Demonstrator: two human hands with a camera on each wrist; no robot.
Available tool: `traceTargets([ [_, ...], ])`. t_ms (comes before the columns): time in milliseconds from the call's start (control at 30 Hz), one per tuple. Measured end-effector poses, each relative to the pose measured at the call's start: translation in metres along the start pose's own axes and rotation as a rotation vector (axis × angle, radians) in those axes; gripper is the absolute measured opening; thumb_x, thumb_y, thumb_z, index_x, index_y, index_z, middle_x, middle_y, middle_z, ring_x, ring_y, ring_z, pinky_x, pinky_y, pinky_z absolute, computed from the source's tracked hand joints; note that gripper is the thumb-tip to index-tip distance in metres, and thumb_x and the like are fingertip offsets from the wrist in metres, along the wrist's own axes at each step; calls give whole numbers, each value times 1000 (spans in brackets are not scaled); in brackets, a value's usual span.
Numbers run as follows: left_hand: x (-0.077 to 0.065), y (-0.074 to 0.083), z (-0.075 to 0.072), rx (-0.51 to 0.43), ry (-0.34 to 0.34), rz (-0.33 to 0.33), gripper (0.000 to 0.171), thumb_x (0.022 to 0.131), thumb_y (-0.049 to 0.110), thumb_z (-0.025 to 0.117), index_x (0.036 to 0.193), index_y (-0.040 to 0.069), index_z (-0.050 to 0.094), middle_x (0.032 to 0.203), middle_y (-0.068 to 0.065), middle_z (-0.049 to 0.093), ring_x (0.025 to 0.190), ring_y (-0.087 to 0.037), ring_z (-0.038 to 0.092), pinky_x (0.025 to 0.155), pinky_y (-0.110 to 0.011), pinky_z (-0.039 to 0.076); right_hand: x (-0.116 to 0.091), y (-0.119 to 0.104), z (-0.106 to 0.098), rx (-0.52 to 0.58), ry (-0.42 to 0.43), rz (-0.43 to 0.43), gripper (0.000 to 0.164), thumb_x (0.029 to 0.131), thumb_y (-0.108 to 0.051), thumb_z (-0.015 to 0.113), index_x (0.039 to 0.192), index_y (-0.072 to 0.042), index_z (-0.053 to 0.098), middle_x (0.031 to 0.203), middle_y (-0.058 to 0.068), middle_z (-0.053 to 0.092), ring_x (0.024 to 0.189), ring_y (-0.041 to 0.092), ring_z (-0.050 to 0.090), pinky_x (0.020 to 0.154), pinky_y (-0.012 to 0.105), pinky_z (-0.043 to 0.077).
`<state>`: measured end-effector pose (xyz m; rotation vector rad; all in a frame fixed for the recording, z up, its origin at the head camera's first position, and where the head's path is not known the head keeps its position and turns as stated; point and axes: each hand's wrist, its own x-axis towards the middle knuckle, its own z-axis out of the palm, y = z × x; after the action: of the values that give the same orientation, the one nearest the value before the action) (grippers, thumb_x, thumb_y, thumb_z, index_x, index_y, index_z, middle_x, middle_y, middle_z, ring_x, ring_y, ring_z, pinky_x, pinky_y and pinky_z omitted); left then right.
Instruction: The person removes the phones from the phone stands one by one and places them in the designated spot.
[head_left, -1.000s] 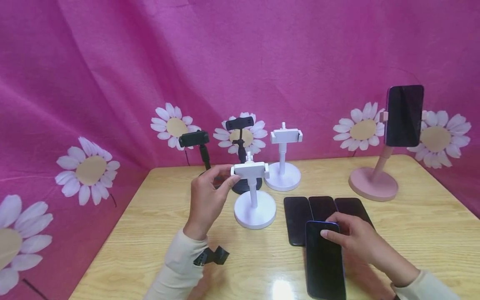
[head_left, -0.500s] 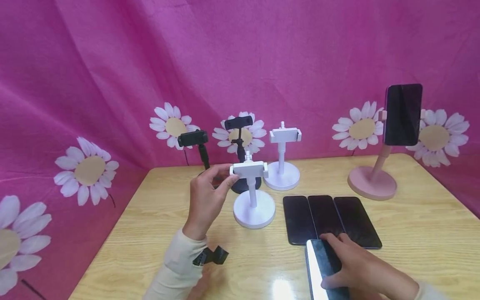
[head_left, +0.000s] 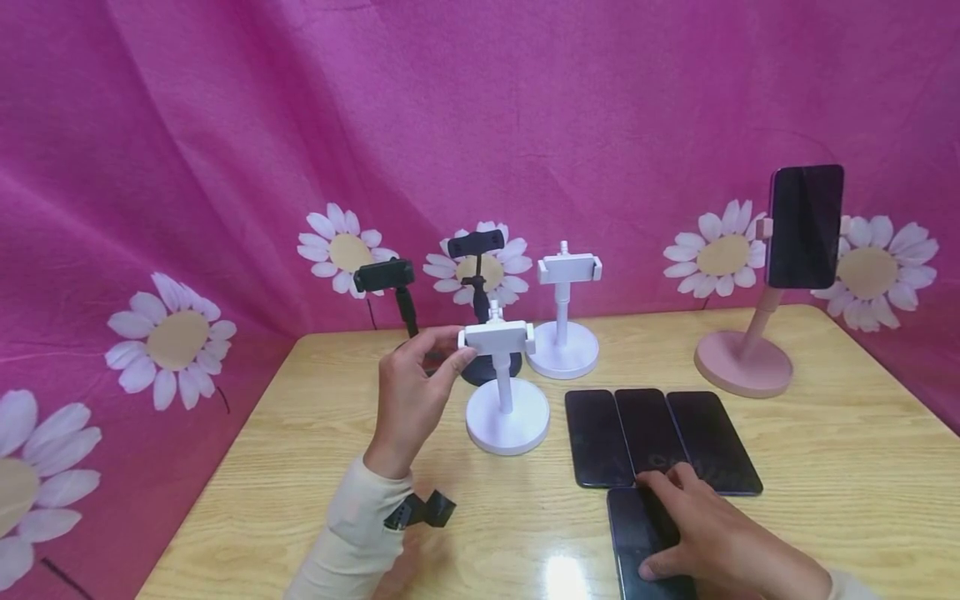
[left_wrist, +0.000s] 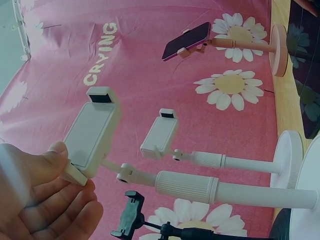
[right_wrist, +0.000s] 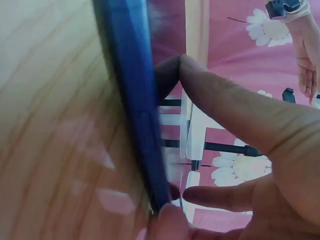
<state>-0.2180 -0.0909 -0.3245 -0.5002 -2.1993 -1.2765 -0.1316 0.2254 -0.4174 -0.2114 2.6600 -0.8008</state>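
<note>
My left hand [head_left: 411, 392] pinches the near arm of the clamp on a white phone stand [head_left: 498, 337]. In the left wrist view, the thumb lies on the front of this clamp and the fingers are behind it. A dark smartphone [head_left: 628, 533] lies close to the front of the table, under my right hand [head_left: 708, 533]. The right thumb touches its screen, and other fingertips are at its far end. The right wrist view shows its blue side edge [right_wrist: 135, 85] close over the wood.
Three dark phones [head_left: 648, 437] lie side by side beyond the right hand. Behind stand another white stand [head_left: 566, 350], two black stands [head_left: 476, 246], and a pink stand [head_left: 742, 367] with a phone [head_left: 806, 225] upright in its clamp. A pink flowered cloth [head_left: 600, 108] hangs behind.
My right hand has lowered the blue-edged phone from over the three phones to the table before them, uncovering those phones, and its fingers have spread. The left hand keeps its place on the stand.
</note>
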Motion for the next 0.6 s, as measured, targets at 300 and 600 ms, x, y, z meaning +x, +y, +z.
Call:
traceTargets([
  [300,0,-1,0,-20,-16,2,33,84,16,75,115,9,68,103,-3,71,85,-16,69,76,-29,57,4,1,0,-28,31,-14,96,50,-57,86,125,-11,49,102,9,42,91,26,50,76,45,50],
  [600,1,-1,0,-22,-22,11,32,84,15,75,115,9,68,102,-4,71,86,-15,68,77,-36,57,1,3,2,-133,85,-247,66,56,-53,86,105,-20,54,94,1,39,82,18,46,68,33,42],
])
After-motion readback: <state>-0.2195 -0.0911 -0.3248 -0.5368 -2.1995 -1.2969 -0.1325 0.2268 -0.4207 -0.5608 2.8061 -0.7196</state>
